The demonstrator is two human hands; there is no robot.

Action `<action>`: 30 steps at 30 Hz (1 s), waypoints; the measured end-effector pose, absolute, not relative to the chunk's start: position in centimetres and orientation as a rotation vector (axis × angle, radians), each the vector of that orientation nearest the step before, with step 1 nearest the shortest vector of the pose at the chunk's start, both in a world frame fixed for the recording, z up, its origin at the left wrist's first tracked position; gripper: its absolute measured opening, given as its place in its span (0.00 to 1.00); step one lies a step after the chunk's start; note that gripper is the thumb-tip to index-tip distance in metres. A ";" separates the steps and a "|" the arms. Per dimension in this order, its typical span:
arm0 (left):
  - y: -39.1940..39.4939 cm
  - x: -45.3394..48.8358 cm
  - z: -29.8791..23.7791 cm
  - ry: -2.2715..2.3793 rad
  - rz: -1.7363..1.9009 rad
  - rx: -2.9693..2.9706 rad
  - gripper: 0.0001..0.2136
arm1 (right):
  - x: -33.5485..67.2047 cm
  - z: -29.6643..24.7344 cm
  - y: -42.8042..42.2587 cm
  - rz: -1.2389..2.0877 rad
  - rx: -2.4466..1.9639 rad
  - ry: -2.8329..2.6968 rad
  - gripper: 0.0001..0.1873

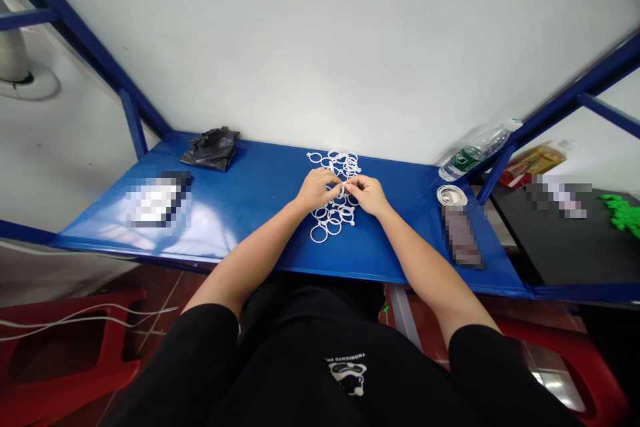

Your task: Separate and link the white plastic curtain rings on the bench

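- Pinching a thin white plastic ring at the fingertips: left hand and right hand both grasping.
- Smooth white rings lie heaped on the glossy blue table.

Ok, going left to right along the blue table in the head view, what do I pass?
Crumpled black plastic bag → left hand → right hand → coiled white cable

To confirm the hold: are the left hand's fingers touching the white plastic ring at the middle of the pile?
Touching. The head view shows the fingers of the left hand pinching a white plastic ring.
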State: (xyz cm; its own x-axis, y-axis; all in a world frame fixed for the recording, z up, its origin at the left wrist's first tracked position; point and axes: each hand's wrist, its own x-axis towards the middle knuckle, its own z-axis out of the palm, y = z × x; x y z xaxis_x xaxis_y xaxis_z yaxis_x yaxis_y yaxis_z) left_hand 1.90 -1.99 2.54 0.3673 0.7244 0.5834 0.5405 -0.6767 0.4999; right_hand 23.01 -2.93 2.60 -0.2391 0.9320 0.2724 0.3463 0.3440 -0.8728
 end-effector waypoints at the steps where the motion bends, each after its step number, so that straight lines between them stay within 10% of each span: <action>1: -2.0 1.9 2.6 1.127 1.208 2.408 0.07 | 23.0 2.6 -2.9 0.880 -1.138 -1.770 0.14; 30: -1.3 0.9 1.9 1.146 1.268 2.354 0.11 | 25.6 1.7 -0.3 0.392 -1.594 -2.092 0.11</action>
State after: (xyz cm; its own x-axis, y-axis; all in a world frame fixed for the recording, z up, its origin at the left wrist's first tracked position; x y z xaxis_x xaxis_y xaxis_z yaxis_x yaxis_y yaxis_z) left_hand 0.93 -1.30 1.91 0.3190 0.7294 0.6051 0.5290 -0.6668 0.5249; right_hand 25.57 -0.34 1.67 -0.2083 0.9577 0.1984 0.8210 0.2815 -0.4967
